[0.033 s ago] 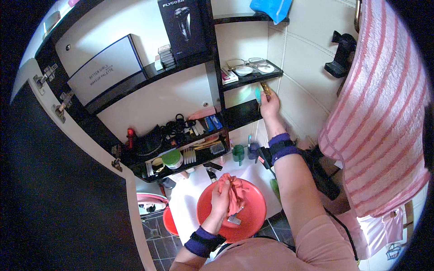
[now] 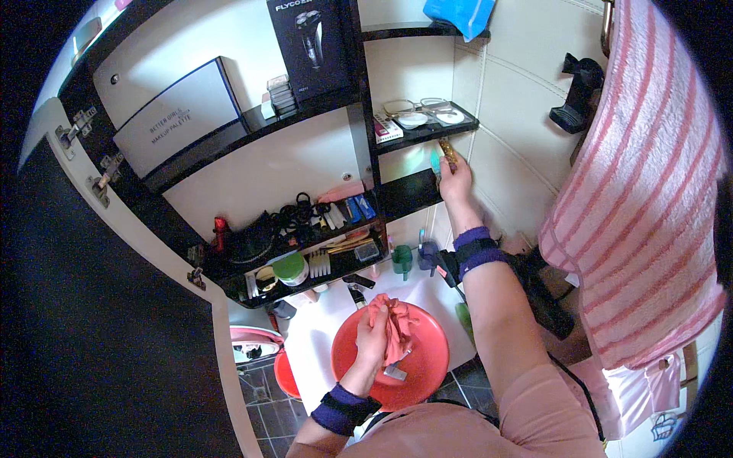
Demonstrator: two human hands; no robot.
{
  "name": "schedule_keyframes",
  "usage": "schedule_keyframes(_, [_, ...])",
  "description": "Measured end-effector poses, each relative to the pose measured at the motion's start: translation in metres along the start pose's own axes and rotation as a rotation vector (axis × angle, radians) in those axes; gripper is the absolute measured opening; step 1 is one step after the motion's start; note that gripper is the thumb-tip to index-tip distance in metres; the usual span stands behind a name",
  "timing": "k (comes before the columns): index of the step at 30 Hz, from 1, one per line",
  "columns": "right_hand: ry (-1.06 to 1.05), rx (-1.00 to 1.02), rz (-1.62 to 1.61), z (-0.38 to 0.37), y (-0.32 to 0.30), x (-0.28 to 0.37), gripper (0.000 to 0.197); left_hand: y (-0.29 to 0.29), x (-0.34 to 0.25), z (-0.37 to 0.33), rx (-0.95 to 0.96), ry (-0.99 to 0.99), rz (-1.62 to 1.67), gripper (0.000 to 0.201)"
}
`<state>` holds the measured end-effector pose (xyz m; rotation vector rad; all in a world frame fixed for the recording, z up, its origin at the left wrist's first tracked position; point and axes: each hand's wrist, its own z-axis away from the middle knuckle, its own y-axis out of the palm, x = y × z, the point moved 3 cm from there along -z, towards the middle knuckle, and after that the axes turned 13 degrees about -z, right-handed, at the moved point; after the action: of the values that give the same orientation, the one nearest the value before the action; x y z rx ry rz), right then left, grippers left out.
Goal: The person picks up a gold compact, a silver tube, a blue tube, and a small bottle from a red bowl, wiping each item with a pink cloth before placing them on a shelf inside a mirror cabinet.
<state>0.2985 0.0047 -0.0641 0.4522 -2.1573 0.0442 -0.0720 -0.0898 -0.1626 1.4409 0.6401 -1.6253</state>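
My left hand (image 2: 372, 340) is closed on a crumpled coral-pink cloth (image 2: 397, 324) above the red basin (image 2: 431, 351) in the sink. A pale tag hangs from the cloth's lower end. My right hand (image 2: 456, 182) is raised to the small right-hand shelves, its fingers closed round a small gold, glittery item (image 2: 448, 155) whose kind I cannot make out. A teal item (image 2: 435, 162) shows beside those fingers; whether they hold it too I cannot tell. Just above sits a black shelf (image 2: 427, 131) bearing eyeglasses (image 2: 416, 105) and round white pieces.
An open dark cabinet door (image 2: 114, 290) stands at left. The shelves hold a flat palette box (image 2: 179, 114), a black shaver box (image 2: 313, 49), dark cords and a green-lidded jar (image 2: 291, 269). Green (image 2: 402, 259) and purple cups stand behind the basin. A pink striped towel (image 2: 641, 191) hangs at right.
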Motion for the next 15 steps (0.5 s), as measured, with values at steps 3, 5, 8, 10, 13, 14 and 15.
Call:
schedule_keyframes(3, [0.061, 0.048, -0.01, 0.011, 0.001, -0.012, 0.029, -0.004, 0.017, -0.007, -0.042, -0.009, -0.029, 0.032])
schedule_keyframes(5, [0.102, 0.068, 0.094, 0.017, 0.003, -0.013, 0.032, -0.006, 0.025, -0.01, -0.074, -0.079, -0.067, 0.032])
schedule_keyframes(8, [0.122, 0.085, 0.141, 0.021, 0.002, -0.005, 0.037, -0.005, 0.023, -0.01, -0.053, -0.028, -0.131, 0.033])
schedule_keyframes(10, [0.116, 0.122, 0.14, 0.021, 0.002, 0.003, 0.038, -0.003, 0.02, -0.008, -0.049, -0.007, -0.08, 0.032])
schedule_keyframes(13, [0.068, 0.108, 0.137, 0.021, 0.0, 0.011, 0.042, 0.0, 0.016, -0.004, -0.053, -0.007, -0.049, 0.032])
schedule_keyframes(14, [0.06, 0.113, 0.167, 0.022, 0.0, 0.011, 0.042, 0.001, 0.016, -0.003, -0.056, -0.012, -0.046, 0.032])
schedule_keyframes(15, [0.05, 0.111, 0.195, 0.023, 0.0, 0.009, 0.042, 0.002, 0.017, -0.002, -0.043, -0.015, -0.02, 0.032])
